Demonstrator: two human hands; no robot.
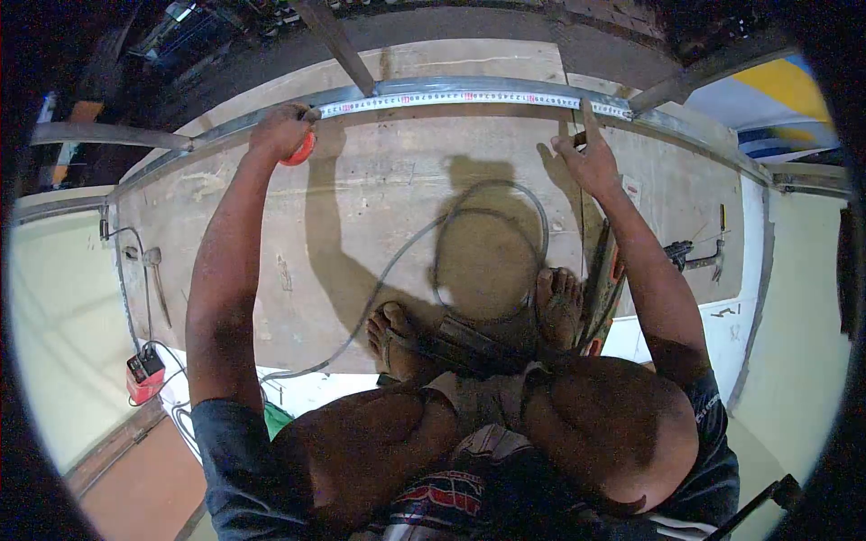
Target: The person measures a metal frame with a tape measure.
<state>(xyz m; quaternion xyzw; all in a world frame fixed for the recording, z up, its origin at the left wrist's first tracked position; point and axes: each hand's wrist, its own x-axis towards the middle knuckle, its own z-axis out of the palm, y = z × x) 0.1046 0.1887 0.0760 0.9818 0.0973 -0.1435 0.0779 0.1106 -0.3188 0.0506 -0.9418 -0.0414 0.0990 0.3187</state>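
Note:
My left hand (281, 129) is closed round the red case of a tape measure (298, 150) at the left part of a long metal bar (424, 87). The white tape blade (487, 97) is drawn out along this bar to the right. My right hand (593, 164) is at the blade's far end, its index finger stretched onto the tape and its other fingers curled. A small dark thing shows at its thumb, and I cannot tell what it is. Thinner metal bars (338, 45) meet the long bar from the far side.
Under my feet lies a plywood board (379, 198) with a grey cable (397, 257) looped over it. A hammer (155, 270) and a red box (144, 377) with leads are at left. Another hammer (718, 261) lies at right, and a long red-edged tool (616, 279) beside my right foot.

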